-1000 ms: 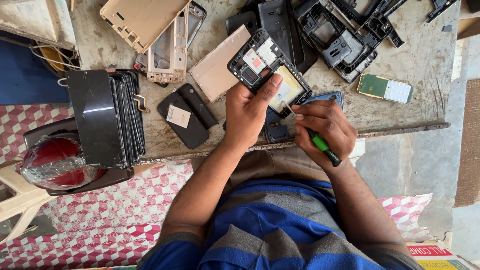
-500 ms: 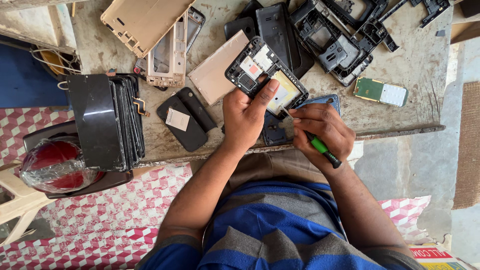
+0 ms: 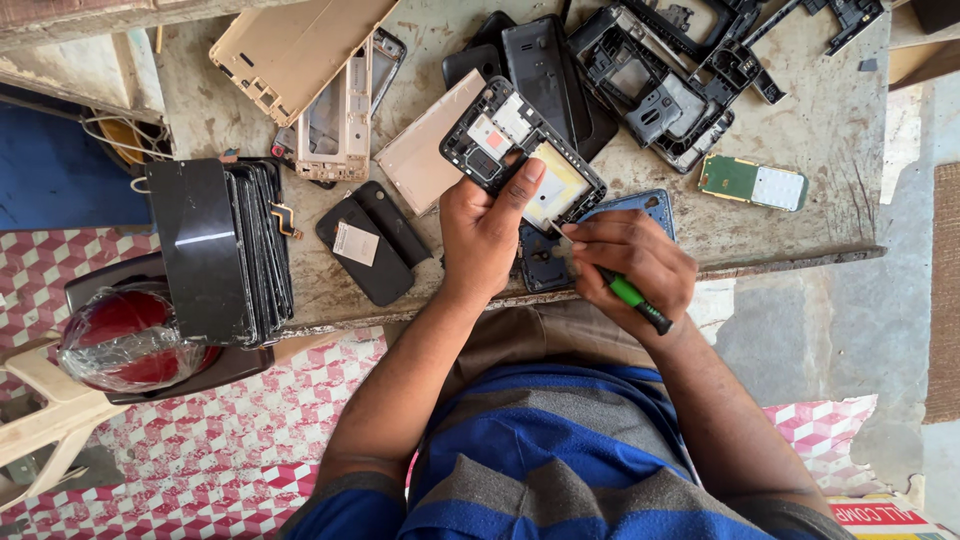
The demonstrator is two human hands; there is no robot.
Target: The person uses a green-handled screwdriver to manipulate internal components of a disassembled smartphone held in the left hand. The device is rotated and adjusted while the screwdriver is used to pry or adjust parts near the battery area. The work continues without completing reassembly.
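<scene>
My left hand [image 3: 480,235] holds the opened phone [image 3: 520,165] above the tabletop [image 3: 830,120], fingers wrapped behind its frame, thumb pressed on the inner face. My right hand [image 3: 630,262] is clenched on the green screwdriver [image 3: 628,296], tip at the phone's 5 o'clock corner.

Handling, as I judge it: the phone is light and stiff, with exposed board and thin plastic frame, so fragile under twisting. Take hold by the long edges, not the board.

Surroundings:
- black back covers [image 3: 365,240] at 9 o'clock of the left hand
- stack of dark screens [image 3: 215,250] farther at 9 o'clock
- gold frame [image 3: 345,100] at 11 o'clock
- black frames [image 3: 650,85] at 1 o'clock
- green circuit board [image 3: 752,182] at 3 o'clock
- blue cover [image 3: 640,205] touching the right hand
</scene>
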